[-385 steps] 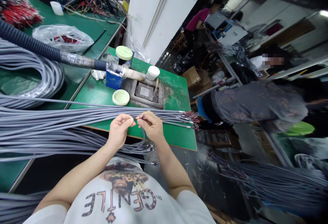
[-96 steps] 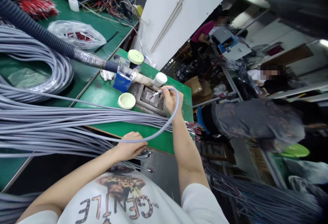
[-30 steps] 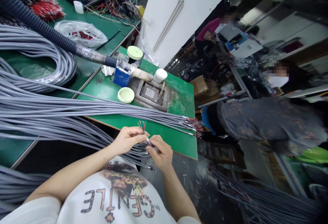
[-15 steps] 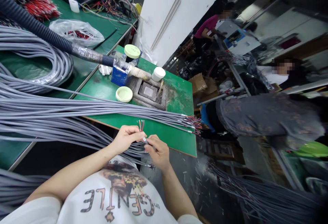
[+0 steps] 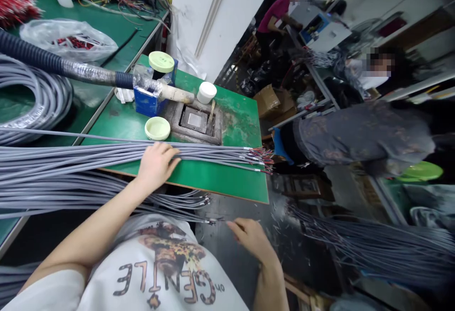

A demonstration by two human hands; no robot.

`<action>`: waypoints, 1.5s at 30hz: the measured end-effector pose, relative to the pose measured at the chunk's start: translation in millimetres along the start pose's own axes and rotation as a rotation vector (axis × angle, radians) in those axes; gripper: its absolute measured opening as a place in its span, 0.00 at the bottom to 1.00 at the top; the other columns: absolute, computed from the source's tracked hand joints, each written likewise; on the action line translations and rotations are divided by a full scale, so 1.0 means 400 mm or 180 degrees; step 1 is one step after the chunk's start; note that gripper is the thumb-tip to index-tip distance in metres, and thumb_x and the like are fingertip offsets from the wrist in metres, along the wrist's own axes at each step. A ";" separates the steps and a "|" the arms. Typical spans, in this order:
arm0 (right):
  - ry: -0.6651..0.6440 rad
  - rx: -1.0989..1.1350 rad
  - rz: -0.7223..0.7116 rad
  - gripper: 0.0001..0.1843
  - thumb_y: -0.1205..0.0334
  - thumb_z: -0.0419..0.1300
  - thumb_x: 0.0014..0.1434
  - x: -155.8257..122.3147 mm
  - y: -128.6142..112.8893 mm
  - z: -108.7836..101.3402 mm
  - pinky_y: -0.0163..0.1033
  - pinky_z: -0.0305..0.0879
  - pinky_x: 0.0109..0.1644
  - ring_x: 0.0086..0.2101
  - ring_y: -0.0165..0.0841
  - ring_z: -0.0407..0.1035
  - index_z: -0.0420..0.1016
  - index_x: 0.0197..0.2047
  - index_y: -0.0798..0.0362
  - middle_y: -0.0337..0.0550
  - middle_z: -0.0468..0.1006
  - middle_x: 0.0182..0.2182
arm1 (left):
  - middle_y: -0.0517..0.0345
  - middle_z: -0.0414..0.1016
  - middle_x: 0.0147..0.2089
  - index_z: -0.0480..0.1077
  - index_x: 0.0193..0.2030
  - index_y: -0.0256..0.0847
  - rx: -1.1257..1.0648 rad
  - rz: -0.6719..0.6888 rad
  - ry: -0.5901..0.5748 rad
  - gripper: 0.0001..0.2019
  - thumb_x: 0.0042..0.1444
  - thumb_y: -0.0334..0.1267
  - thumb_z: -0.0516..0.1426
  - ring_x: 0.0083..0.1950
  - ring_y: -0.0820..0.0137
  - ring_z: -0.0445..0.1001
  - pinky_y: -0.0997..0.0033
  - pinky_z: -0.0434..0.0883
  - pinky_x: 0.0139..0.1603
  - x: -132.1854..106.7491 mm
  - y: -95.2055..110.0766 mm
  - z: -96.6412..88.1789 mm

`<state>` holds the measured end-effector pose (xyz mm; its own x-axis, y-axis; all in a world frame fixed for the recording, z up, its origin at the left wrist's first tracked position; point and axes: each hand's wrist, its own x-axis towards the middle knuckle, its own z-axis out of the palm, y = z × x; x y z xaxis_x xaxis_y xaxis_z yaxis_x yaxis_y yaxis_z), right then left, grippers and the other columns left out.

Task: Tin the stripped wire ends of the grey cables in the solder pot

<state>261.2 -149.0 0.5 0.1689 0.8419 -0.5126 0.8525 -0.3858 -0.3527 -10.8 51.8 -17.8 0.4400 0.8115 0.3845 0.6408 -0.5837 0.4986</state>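
A thick bundle of grey cables [image 5: 88, 155] lies across the green bench [image 5: 220, 178], its stripped coloured ends [image 5: 261, 159] at the bench's right edge. My left hand [image 5: 156, 163] rests flat on this bundle, fingers stretched out. My right hand [image 5: 249, 237] hangs lower, off the bench, fingers loosely apart at the tip of a lower hanging cable [image 5: 209, 221]; whether it touches it I cannot tell. A grey solder pot [image 5: 195, 121] is set in the bench beyond the bundle.
A pale green lid [image 5: 157, 128], a blue box [image 5: 145, 102], a white jar [image 5: 206, 92] and a corrugated hose [image 5: 57, 64] crowd the pot. Coiled cable [image 5: 31, 107] lies left. Another person's back [image 5: 362, 135] is close on the right; more cables [image 5: 373, 249] hang lower right.
Both hands have let go of the cable end they pinched. My left hand moved up onto the bundle; my right hand dropped down and right.
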 end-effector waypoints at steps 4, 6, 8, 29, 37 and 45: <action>-0.0770 0.1139 -0.0669 0.19 0.52 0.54 0.59 0.043 -0.091 0.048 0.33 0.63 0.31 0.24 0.29 0.69 0.76 0.27 0.56 0.41 0.77 0.21 | 0.48 0.73 0.39 0.74 0.39 0.40 0.0801 0.0008 -0.0227 0.06 0.56 0.37 0.57 0.44 0.56 0.69 0.59 0.64 0.38 0.023 -0.041 -0.013; -0.1311 0.1826 -0.0860 0.18 0.49 0.57 0.58 0.083 -0.153 0.080 0.33 0.65 0.30 0.23 0.29 0.70 0.77 0.34 0.57 0.42 0.78 0.24 | 0.47 0.72 0.38 0.73 0.39 0.39 0.0916 0.0163 -0.0328 0.06 0.56 0.36 0.57 0.44 0.55 0.69 0.59 0.65 0.38 0.029 -0.043 -0.015; -0.1799 0.2293 -0.1202 0.21 0.45 0.59 0.55 0.128 -0.216 0.110 0.33 0.66 0.30 0.24 0.28 0.71 0.77 0.35 0.57 0.42 0.78 0.25 | 0.47 0.71 0.37 0.72 0.38 0.37 0.0956 0.0297 -0.0379 0.06 0.57 0.35 0.56 0.43 0.55 0.68 0.59 0.65 0.39 0.033 -0.042 -0.015; 0.1919 0.4017 -0.1682 0.15 0.49 0.54 0.61 0.200 -0.240 -0.106 0.28 0.52 0.17 0.13 0.23 0.56 0.73 0.41 0.51 0.31 0.69 0.15 | 0.56 0.75 0.36 0.74 0.41 0.42 -0.1529 0.0108 -0.1097 0.09 0.59 0.42 0.56 0.39 0.69 0.72 0.70 0.69 0.42 -0.077 0.065 -0.089; 0.0433 0.1825 -0.1613 0.14 0.58 0.52 0.62 0.123 -0.293 0.001 0.31 0.60 0.26 0.18 0.26 0.64 0.76 0.42 0.55 0.33 0.68 0.15 | 0.55 0.77 0.33 0.77 0.38 0.37 -0.3579 -0.1486 -0.0584 0.15 0.48 0.45 0.64 0.34 0.70 0.73 0.70 0.71 0.39 -0.044 0.085 -0.057; -0.0029 0.1780 -0.1700 0.17 0.57 0.51 0.62 0.136 -0.312 0.001 0.31 0.58 0.24 0.17 0.25 0.61 0.77 0.44 0.54 0.34 0.67 0.15 | 0.59 0.74 0.27 0.74 0.27 0.36 -0.4340 -0.1819 -0.0052 0.12 0.44 0.44 0.67 0.27 0.76 0.68 0.75 0.68 0.31 -0.042 0.087 -0.024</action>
<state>163.8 -55.1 16.1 -0.2012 0.9652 -0.1673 0.4401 -0.0636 -0.8957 -2.1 17.5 0.5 0.3502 0.9296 -0.1149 -0.3427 0.2414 0.9079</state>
